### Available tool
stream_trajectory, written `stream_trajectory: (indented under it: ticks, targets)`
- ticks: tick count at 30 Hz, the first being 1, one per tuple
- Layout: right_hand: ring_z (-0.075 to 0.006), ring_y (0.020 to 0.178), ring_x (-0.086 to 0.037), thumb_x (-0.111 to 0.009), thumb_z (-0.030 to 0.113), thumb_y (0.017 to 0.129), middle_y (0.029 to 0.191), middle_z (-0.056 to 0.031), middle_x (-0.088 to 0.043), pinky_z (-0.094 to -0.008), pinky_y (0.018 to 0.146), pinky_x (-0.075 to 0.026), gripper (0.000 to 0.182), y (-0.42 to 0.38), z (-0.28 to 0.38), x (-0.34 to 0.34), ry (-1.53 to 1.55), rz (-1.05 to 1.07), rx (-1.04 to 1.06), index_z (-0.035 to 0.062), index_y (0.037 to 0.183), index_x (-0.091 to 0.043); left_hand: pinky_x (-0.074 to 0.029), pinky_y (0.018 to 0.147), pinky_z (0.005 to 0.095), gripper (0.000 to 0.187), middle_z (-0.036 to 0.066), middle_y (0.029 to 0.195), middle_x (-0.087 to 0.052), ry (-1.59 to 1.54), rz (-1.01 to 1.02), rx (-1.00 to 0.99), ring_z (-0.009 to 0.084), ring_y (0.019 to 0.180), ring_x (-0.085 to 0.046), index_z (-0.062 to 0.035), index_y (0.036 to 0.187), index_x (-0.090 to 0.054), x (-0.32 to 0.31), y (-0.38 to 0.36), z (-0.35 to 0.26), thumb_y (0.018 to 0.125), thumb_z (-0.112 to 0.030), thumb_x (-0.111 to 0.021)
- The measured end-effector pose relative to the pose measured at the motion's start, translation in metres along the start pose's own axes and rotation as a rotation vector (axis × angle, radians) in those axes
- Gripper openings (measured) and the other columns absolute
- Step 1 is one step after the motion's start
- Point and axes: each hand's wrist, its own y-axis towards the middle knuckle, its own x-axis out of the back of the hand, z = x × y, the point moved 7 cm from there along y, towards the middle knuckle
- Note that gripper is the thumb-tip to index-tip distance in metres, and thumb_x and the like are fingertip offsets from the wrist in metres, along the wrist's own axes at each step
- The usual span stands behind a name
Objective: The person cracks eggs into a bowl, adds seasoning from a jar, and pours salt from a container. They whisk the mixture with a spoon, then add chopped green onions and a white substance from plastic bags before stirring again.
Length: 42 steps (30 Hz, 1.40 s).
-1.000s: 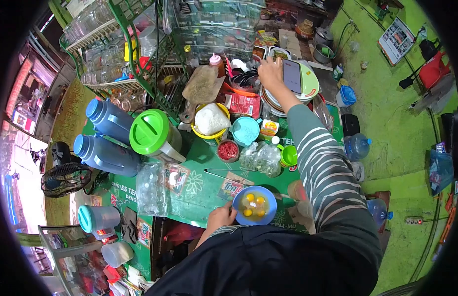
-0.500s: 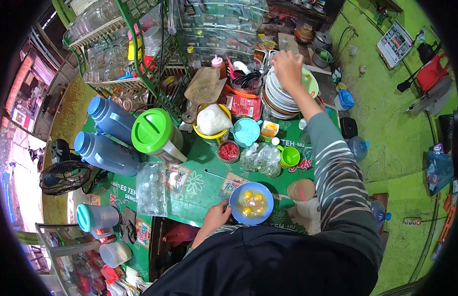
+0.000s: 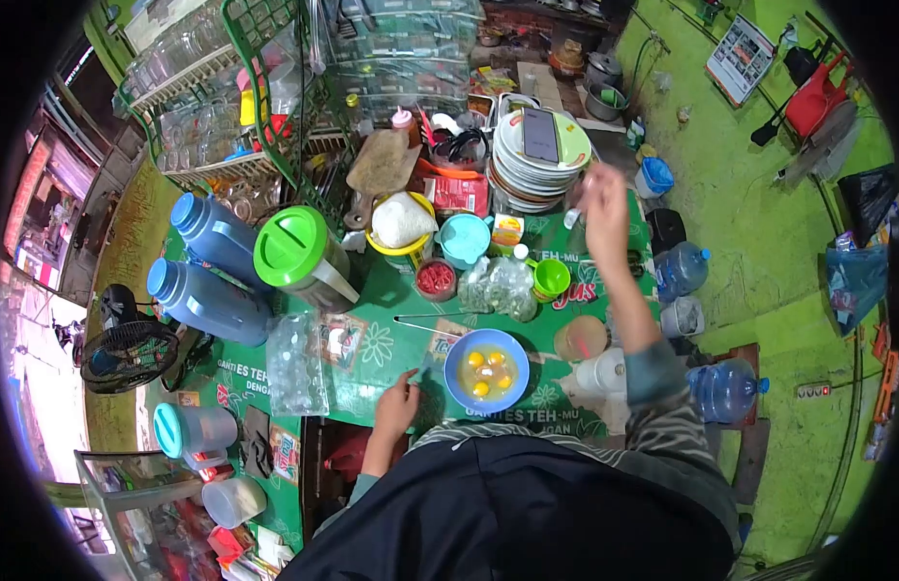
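Note:
A blue bowl [image 3: 451, 376] with several raw egg yolks in clear white stands on the green-covered table in front of me. My left hand [image 3: 396, 407] rests at the table's front edge, left of the bowl and apart from it, with the index finger stretched out. Out to the right, my right hand [image 3: 606, 208] is over the table beside the stack of plates [image 3: 532, 179], its fingers smeared by motion. A small clear item [image 3: 572, 218] lies just left of those fingers. On top of the plates lies a phone [image 3: 540, 134].
Behind the bowl are metal tongs [image 3: 425, 323], a bag of green pieces [image 3: 500, 289], a green cup [image 3: 551, 279] and a red-filled tub [image 3: 436, 279]. A green-lidded pitcher [image 3: 299, 247] and blue flasks [image 3: 202, 300] stand left. Tubs [image 3: 601, 373] sit right of the bowl.
My right hand has moved from above the plates to their right side, and the phone on them now shows. My left hand has let go of the bowl's rim and drawn left.

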Motion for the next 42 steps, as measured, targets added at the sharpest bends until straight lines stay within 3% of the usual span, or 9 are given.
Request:
stream_trajectory:
  ticks: [2,4,13,15,20,22,24,40,42]
  targets:
    - [-0.0072,0.072,-0.059,-0.056,0.016,0.101,0.088,-0.0018,-0.064,-0.0227,0.063,-0.047,0.014,-0.073,-0.022,0.009,-0.159,0.22,-0.133,0.0029,0.105,-0.059,-0.051,0.077,0.0464,0.031,0.017,0.09,-0.067,0.06,-0.064,0.071,0.0369,0.085,-0.064,-0.0087,0.123,-0.061,0.005,-0.008,0.019,0.095,-0.018,-0.054]
    - [-0.0056,0.074,-0.059,-0.057,0.017,0.101,0.086,-0.0006,-0.064,-0.0207,0.061,-0.047,0.015,-0.152,-0.029,0.012,-0.018,0.287,-0.372,0.0029,0.102,-0.061,-0.049,0.078,0.0465,0.024,0.018,0.096,-0.063,0.211,-0.339,-0.227,0.0371,0.088,-0.061,-0.0051,0.113,-0.064,0.009,-0.014,0.028,0.091,-0.015,-0.06]
    - [-0.0094,0.082,-0.064,-0.053,0.02,0.103,0.091,-0.0028,-0.065,-0.0231,0.065,-0.051,0.019,-0.321,-0.036,0.038,0.132,0.291,-0.85,0.0041,0.11,-0.058,-0.044,0.078,0.0469,0.014,0.016,0.092,-0.059,0.179,-0.334,-0.196,0.0366,0.089,-0.057,-0.0014,0.092,-0.063,0.001,0.001,0.028,0.089,-0.015,-0.066]
    - [-0.0109,0.084,-0.065,-0.052,0.015,0.102,0.096,-0.0062,-0.065,-0.0261,0.073,-0.052,0.019,-0.35,-0.032,0.032,0.147,0.531,-0.995,0.001,0.113,-0.057,-0.043,0.075,0.0471,0.015,0.016,0.091,-0.058,0.182,-0.398,-0.215,0.0364,0.087,-0.057,-0.0015,0.09,-0.062,-0.001,0.003,0.031,0.091,-0.017,-0.064]
    - [-0.0111,0.078,-0.06,-0.05,0.02,0.103,0.087,-0.0044,-0.064,-0.028,0.075,-0.05,0.03,-0.365,-0.026,0.02,0.209,0.686,-0.851,0.0042,0.129,-0.055,-0.039,0.078,0.047,0.022,0.016,0.096,-0.058,0.211,-0.43,-0.09,0.0357,0.091,-0.056,-0.004,0.095,-0.059,-0.019,0.011,0.05,0.1,-0.023,-0.05]
    - [-0.0183,0.071,-0.064,-0.051,0.019,0.101,0.083,-0.0109,-0.065,-0.0348,0.068,-0.053,0.032,-0.331,-0.031,0.027,-0.304,0.692,-0.707,0.0098,0.132,-0.054,-0.039,0.08,0.0458,0.023,0.014,0.094,-0.056,0.351,-0.514,-0.079,0.0337,0.094,-0.055,-0.0057,0.094,-0.058,-0.022,0.011,0.053,0.101,-0.025,-0.048]
    - [-0.0294,0.07,-0.068,-0.051,0.016,0.099,0.084,-0.017,-0.066,-0.0424,0.06,-0.053,0.03,-0.295,-0.008,0.025,-0.874,0.771,-0.007,0.0117,0.128,-0.056,-0.039,0.08,0.0455,0.023,0.014,0.093,-0.056,0.354,-0.515,-0.051,0.0332,0.092,-0.054,-0.0059,0.092,-0.057,-0.024,0.015,0.053,0.101,-0.025,-0.048]
    - [-0.0346,0.073,-0.069,-0.055,0.012,0.089,0.081,-0.0155,-0.069,-0.0467,0.06,-0.053,0.015,-0.27,-0.052,-0.006,-1.147,0.723,-0.094,0.013,0.101,-0.063,-0.039,0.079,0.0441,0.023,0.012,0.087,-0.056,0.333,-0.525,-0.056,0.0306,0.087,-0.055,-0.0059,0.086,-0.061,-0.019,0.009,0.047,0.098,-0.023,-0.052]
    - [-0.0359,0.074,-0.069,-0.059,0.019,0.092,0.081,-0.0162,-0.07,-0.0481,0.06,-0.052,0.013,-0.281,-0.054,-0.013,-1.066,0.926,-0.083,0.0141,0.101,-0.066,-0.039,0.079,0.0441,0.023,0.012,0.087,-0.056,0.329,-0.54,-0.067,0.0306,0.087,-0.055,-0.0059,0.086,-0.061,-0.019,0.008,0.046,0.098,-0.024,-0.052]
